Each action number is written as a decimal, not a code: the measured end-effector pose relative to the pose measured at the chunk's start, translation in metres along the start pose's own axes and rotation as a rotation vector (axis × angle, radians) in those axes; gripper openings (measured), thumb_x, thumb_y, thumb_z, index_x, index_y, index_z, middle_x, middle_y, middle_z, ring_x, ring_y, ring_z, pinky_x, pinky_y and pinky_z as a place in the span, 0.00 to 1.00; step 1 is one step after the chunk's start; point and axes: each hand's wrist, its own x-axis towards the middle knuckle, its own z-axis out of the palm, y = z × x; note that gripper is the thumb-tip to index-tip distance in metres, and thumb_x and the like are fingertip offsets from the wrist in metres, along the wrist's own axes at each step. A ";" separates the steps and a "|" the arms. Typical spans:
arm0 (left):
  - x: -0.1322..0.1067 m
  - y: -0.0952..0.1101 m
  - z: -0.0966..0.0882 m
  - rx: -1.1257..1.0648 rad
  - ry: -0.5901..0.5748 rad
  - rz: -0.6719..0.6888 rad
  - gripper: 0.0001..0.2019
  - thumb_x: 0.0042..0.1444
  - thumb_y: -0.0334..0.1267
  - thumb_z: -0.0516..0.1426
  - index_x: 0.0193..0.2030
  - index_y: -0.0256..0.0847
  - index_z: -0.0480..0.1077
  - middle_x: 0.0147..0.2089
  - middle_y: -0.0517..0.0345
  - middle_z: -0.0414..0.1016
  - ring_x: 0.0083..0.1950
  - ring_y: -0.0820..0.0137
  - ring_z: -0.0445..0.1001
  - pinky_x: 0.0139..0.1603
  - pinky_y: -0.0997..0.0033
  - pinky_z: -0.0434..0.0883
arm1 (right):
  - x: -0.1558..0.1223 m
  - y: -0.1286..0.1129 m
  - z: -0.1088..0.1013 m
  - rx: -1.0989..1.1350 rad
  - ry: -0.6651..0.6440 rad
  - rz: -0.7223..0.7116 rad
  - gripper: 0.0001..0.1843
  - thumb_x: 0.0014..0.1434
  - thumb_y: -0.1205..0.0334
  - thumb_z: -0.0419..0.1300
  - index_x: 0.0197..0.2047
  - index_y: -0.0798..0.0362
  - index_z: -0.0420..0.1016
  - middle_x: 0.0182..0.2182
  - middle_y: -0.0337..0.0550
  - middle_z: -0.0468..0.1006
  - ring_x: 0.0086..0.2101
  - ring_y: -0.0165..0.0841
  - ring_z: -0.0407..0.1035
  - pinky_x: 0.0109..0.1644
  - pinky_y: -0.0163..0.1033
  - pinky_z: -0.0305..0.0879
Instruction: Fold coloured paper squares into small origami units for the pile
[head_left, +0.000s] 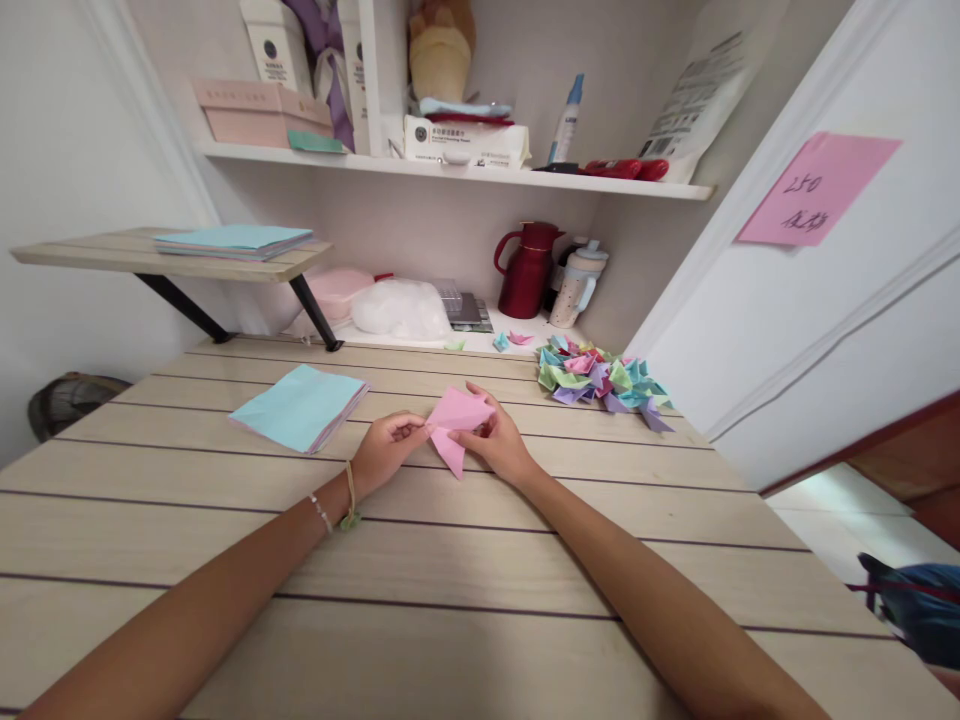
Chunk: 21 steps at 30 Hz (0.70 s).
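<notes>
Between my hands is a sheet of pink origami paper (454, 412), partly folded, with one pointed flap hanging toward me. My left hand (390, 448) pinches its left corner between thumb and fingers. On the other side my right hand (495, 438) grips the right part, thumb on the near face and fingers behind it. The paper is held just above the wooden table (420, 600). To the left lies a stack of square paper (304, 408) with a light blue sheet on top. Several folded paper pieces (600, 378) in mixed colours are heaped at the back right.
A small raised shelf (97, 250) on black legs holds more paper (236, 240) at the left. Along the back stand a red jug (527, 272), a speckled bottle (576, 288) and a white plastic bag (401, 308). A pink note (819, 190) sticks to the right wall.
</notes>
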 end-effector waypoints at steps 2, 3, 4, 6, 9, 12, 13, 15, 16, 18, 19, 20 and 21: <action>-0.001 0.002 -0.001 -0.012 -0.046 -0.041 0.12 0.51 0.43 0.56 0.33 0.36 0.73 0.25 0.59 0.73 0.26 0.74 0.69 0.28 0.76 0.66 | 0.000 0.000 -0.001 -0.034 0.014 -0.031 0.40 0.41 0.61 0.67 0.57 0.50 0.57 0.36 0.40 0.72 0.31 0.29 0.66 0.34 0.34 0.64; -0.001 0.003 -0.001 -0.050 -0.099 -0.075 0.13 0.52 0.44 0.55 0.36 0.35 0.73 0.23 0.59 0.73 0.24 0.74 0.69 0.27 0.76 0.66 | 0.000 -0.001 -0.001 -0.052 0.016 -0.045 0.38 0.41 0.61 0.67 0.56 0.50 0.60 0.37 0.40 0.72 0.31 0.29 0.66 0.35 0.34 0.64; -0.002 0.004 -0.002 -0.101 -0.156 -0.108 0.15 0.53 0.45 0.54 0.39 0.35 0.72 0.23 0.58 0.74 0.23 0.74 0.69 0.27 0.75 0.67 | 0.000 -0.001 -0.001 -0.070 0.011 -0.057 0.36 0.41 0.60 0.67 0.54 0.51 0.62 0.37 0.41 0.72 0.32 0.29 0.66 0.35 0.34 0.64; -0.002 0.005 -0.002 -0.190 -0.248 -0.134 0.17 0.53 0.45 0.54 0.44 0.35 0.71 0.28 0.54 0.77 0.26 0.71 0.72 0.31 0.71 0.70 | -0.001 -0.003 -0.002 -0.100 -0.014 -0.080 0.32 0.43 0.60 0.66 0.52 0.51 0.64 0.35 0.41 0.73 0.32 0.30 0.67 0.36 0.35 0.64; -0.002 0.005 -0.002 -0.196 -0.224 -0.099 0.18 0.54 0.45 0.53 0.44 0.35 0.72 0.38 0.49 0.78 0.37 0.66 0.75 0.42 0.66 0.70 | -0.003 -0.005 -0.002 -0.167 -0.032 -0.153 0.30 0.45 0.61 0.65 0.52 0.51 0.64 0.35 0.42 0.73 0.33 0.32 0.67 0.38 0.37 0.64; 0.000 0.002 -0.002 -0.163 -0.066 -0.079 0.16 0.52 0.45 0.55 0.41 0.36 0.75 0.43 0.50 0.77 0.44 0.64 0.73 0.47 0.65 0.69 | -0.003 -0.006 -0.003 -0.312 0.014 -0.261 0.27 0.44 0.63 0.65 0.50 0.49 0.68 0.42 0.47 0.70 0.39 0.35 0.66 0.41 0.39 0.64; 0.001 0.000 -0.002 -0.167 -0.022 -0.084 0.16 0.50 0.44 0.57 0.41 0.36 0.75 0.44 0.50 0.76 0.45 0.63 0.73 0.47 0.65 0.69 | -0.003 -0.006 -0.003 -0.356 0.024 -0.289 0.25 0.44 0.63 0.65 0.48 0.48 0.70 0.44 0.47 0.68 0.42 0.36 0.65 0.42 0.40 0.64; 0.002 -0.002 -0.002 -0.189 0.026 -0.105 0.17 0.47 0.43 0.59 0.42 0.36 0.74 0.44 0.50 0.76 0.45 0.63 0.73 0.47 0.66 0.70 | -0.002 -0.006 -0.003 -0.408 0.017 -0.329 0.22 0.43 0.63 0.66 0.45 0.47 0.73 0.47 0.48 0.65 0.46 0.38 0.62 0.45 0.41 0.63; 0.002 -0.003 -0.002 -0.206 0.040 -0.116 0.18 0.46 0.42 0.60 0.43 0.36 0.74 0.44 0.50 0.76 0.44 0.64 0.73 0.46 0.66 0.70 | -0.002 -0.006 -0.003 -0.419 0.010 -0.341 0.20 0.43 0.64 0.66 0.42 0.47 0.75 0.47 0.47 0.64 0.47 0.38 0.61 0.46 0.41 0.62; 0.003 -0.003 -0.002 -0.239 0.065 -0.143 0.21 0.44 0.41 0.62 0.46 0.35 0.72 0.45 0.48 0.76 0.41 0.64 0.74 0.43 0.66 0.72 | -0.003 -0.006 -0.003 -0.425 -0.001 -0.351 0.14 0.44 0.63 0.66 0.38 0.47 0.77 0.48 0.47 0.63 0.47 0.37 0.61 0.48 0.42 0.61; 0.003 -0.003 -0.003 -0.252 0.078 -0.156 0.23 0.43 0.41 0.62 0.47 0.34 0.71 0.45 0.47 0.76 0.39 0.65 0.75 0.41 0.66 0.73 | -0.003 -0.006 -0.003 -0.423 -0.008 -0.349 0.11 0.45 0.63 0.65 0.36 0.47 0.78 0.48 0.47 0.62 0.47 0.37 0.61 0.49 0.42 0.61; 0.003 -0.003 -0.003 -0.263 0.090 -0.168 0.25 0.42 0.40 0.63 0.48 0.34 0.70 0.45 0.46 0.76 0.37 0.66 0.75 0.39 0.66 0.73 | -0.003 -0.006 -0.003 -0.417 -0.014 -0.344 0.09 0.46 0.63 0.65 0.35 0.47 0.78 0.48 0.46 0.62 0.46 0.37 0.61 0.49 0.42 0.60; 0.004 -0.003 -0.003 -0.272 0.096 -0.180 0.26 0.41 0.40 0.63 0.49 0.33 0.70 0.45 0.46 0.76 0.35 0.67 0.75 0.38 0.66 0.74 | -0.003 -0.006 -0.003 -0.410 -0.018 -0.335 0.09 0.46 0.63 0.65 0.34 0.47 0.78 0.49 0.46 0.62 0.47 0.37 0.61 0.49 0.42 0.60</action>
